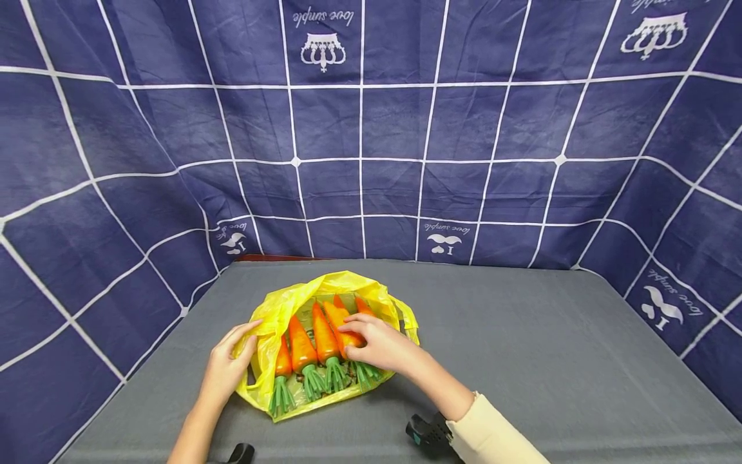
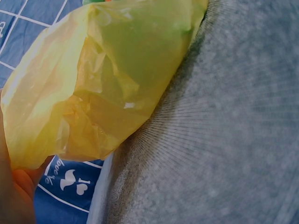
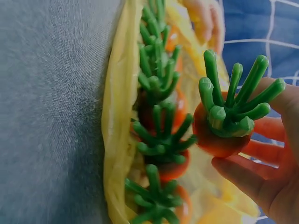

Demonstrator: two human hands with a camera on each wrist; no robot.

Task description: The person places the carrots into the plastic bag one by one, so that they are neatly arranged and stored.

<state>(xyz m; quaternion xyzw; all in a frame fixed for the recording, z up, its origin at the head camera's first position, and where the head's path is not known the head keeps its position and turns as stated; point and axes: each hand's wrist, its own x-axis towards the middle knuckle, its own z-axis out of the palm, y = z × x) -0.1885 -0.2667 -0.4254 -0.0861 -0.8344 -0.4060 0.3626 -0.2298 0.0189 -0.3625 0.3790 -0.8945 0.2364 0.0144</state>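
Observation:
A yellow plastic bag (image 1: 342, 281) lies on its side with its mouth facing me. Inside, several orange carrots (image 1: 302, 346) with stubby green tops lie side by side, tops toward the front edge. My left hand (image 1: 227, 361) grips the bag's left edge; in the left wrist view the film passes between thumb and fingers. Reaching into the mouth from the right, my right hand (image 1: 385, 343) holds one carrot (image 3: 222, 142) between thumb and fingers. In the right wrist view this carrot stands off from the row of green tops (image 3: 163, 140) beside it.
A grey cloth (image 1: 522, 348) covers the table. Blue fabric with white grid lines (image 1: 394, 129) hangs behind and at both sides. Black devices are strapped at the wrists, one by the right cuff (image 1: 429, 430). A reddish-brown strip (image 1: 272, 258) shows at the back left edge.

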